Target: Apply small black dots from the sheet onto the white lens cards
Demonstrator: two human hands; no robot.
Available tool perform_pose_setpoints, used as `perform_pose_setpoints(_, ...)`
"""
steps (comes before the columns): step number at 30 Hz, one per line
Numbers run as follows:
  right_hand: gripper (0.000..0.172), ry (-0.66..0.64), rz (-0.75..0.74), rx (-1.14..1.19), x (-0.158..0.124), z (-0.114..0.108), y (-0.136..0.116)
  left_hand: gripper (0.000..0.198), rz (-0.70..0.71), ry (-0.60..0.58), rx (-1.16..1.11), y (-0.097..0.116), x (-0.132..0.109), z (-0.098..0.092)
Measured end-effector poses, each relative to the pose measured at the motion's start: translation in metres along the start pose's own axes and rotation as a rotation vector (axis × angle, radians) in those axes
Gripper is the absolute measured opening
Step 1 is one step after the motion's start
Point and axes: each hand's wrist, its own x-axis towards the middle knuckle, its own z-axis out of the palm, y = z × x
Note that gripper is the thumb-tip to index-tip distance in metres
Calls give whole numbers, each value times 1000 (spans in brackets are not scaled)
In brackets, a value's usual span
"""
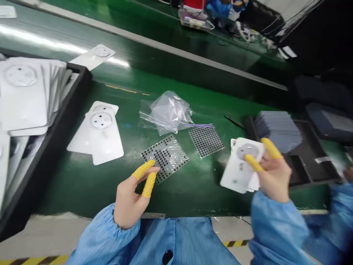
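Yellow finger cots cover some fingertips of both hands. My left hand [135, 195] is at the lower left corner of a clear sheet of small black dots [172, 156], its thumb and forefinger slightly apart; whether it grips anything is unclear. My right hand [271, 171] has thumb and forefinger at the upper right of a white plate [238, 171] with a round grey area, lying over other white plates. The plate looks pinched at its edge. A second, denser sheet of black dots [206, 140] rests between the hands.
Two white plates [106, 141] overlap at left, beside a black tray [79, 82] of similar plates. Crumpled clear bags [171, 110] lie mid-table. At right are a dark tray [317, 162] with grey pieces [280, 130], a thin black tool [234, 122] and another person's blue sleeve [335, 221].
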Motion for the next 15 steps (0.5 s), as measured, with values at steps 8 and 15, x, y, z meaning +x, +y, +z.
perform_pose_setpoints(8,54,-20,-300,-515,3,18,-7,29,196,167,383,-18,-11,-5)
perform_pose_setpoints(15,33,-621,-694,-108,-71,164,-84,15,92,100,335,-11,-13,-10)
